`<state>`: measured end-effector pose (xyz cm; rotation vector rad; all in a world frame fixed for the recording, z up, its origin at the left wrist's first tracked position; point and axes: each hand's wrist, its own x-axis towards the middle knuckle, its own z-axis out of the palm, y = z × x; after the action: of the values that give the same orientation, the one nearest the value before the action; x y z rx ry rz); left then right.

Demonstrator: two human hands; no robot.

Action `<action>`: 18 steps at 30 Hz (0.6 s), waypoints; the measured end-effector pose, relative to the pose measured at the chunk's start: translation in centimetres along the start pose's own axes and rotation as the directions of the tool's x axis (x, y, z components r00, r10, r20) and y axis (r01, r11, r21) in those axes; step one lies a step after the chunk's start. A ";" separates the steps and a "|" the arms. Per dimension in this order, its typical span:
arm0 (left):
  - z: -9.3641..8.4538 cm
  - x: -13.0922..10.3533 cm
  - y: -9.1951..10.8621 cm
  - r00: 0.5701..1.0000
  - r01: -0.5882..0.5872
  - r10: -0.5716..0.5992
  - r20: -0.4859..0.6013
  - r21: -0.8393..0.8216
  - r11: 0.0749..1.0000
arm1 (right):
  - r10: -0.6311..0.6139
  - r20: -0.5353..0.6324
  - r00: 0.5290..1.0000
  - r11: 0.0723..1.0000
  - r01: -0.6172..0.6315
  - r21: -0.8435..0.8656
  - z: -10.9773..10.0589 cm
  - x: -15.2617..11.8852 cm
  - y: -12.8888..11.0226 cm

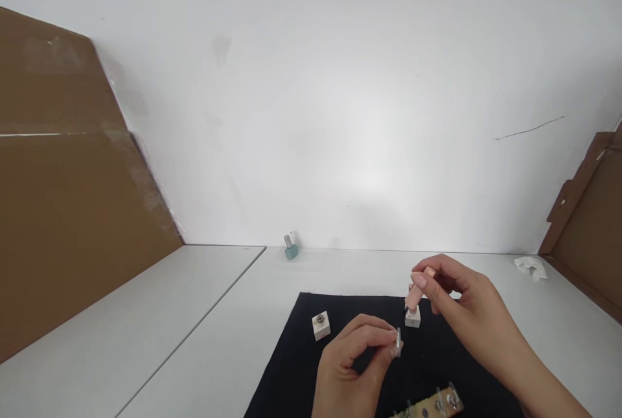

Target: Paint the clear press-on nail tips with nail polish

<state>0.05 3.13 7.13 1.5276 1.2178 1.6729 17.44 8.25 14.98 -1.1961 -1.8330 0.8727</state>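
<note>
My left hand (357,356) pinches a small, thin, clear shiny piece (399,342) upright between thumb and fingertips. Its exact kind is hard to make out. Up and to the right, my right hand (449,291) grips a pink nail polish brush cap (418,293), tilted down to the left, with a dark tip at its lower end. Just behind that tip, a white block (413,319) sits on a black cloth (291,366). Another white block (321,327), with a round metal disc on top, stands left of my left hand.
A wooden strip (432,405) bearing clear, shiny pieces lies at the bottom edge. Near the wall stands a teal nail polish bottle (291,250). Crumpled white tissue (530,267) lies at right. Cardboard panels (72,210) flank the white table (204,314).
</note>
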 end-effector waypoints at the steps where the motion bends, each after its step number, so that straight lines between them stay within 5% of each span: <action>1: 0.0 0.0 0.0 1.000 0.006 -0.006 0.001 -0.002 1.000 | -0.006 0.001 1.000 1.000 0.006 0.009 -0.1 -0.1 -0.1; 7: 0.2 -0.1 -0.2 0.992 0.120 -0.121 -0.026 -0.029 0.992 | -0.081 0.105 0.991 0.997 0.081 0.007 0.2 -0.3 -0.2; 13: 0.2 -0.2 -1.1 0.968 0.252 -0.252 0.006 -0.040 0.967 | -0.058 -0.032 0.998 0.998 0.058 -0.004 0.4 -0.3 -0.2; 18: 0.2 -0.1 -1.0 0.950 0.313 -0.313 0.015 -0.071 0.947 | -0.099 0.125 0.987 0.994 0.103 -0.022 0.4 -0.5 -0.2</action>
<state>0.10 3.56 6.21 1.2189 1.3062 1.4862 17.14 7.65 14.87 -1.0772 -1.9936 0.8830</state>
